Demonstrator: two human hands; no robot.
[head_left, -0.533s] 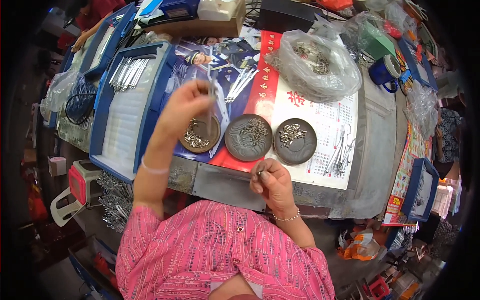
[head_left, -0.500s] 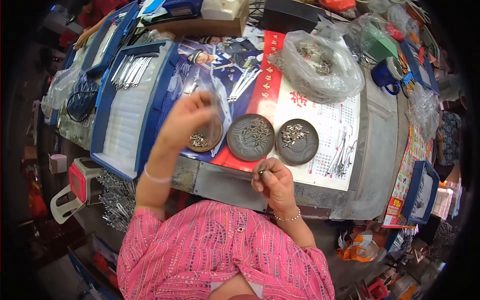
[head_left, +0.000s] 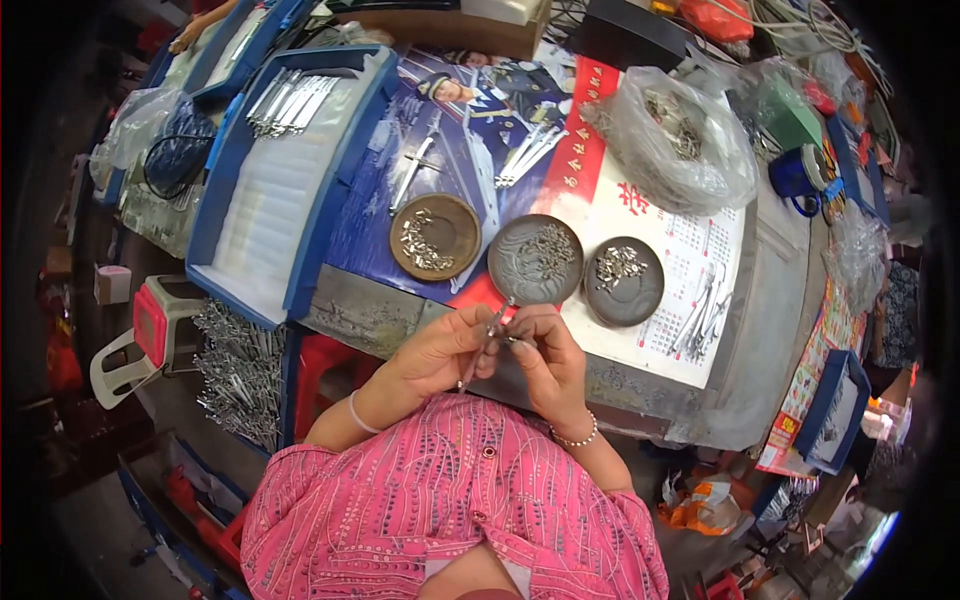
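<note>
My left hand (head_left: pixel 443 351) and my right hand (head_left: pixel 543 356) meet close to my chest, at the near edge of the table. Together they pinch a thin metal rod (head_left: pixel 486 338) that slants up between the fingertips. Just beyond the hands stand three round dishes. The brown dish (head_left: pixel 435 237) on the left holds small metal pieces. So do the dark middle dish (head_left: pixel 535 259) and the dark right dish (head_left: pixel 623 281).
A blue tray (head_left: pixel 283 182) with metal rods lies at the left. A clear bag of metal parts (head_left: pixel 682 141) sits at the back right. Loose metal rods (head_left: pixel 702 315) lie on the calendar sheet. A red-and-white stool (head_left: pixel 146 330) and a heap of rods (head_left: pixel 240 365) are below left.
My left hand has left the brown dish and come back toward me to meet my right hand. Both hands now hold the thin metal rod.
</note>
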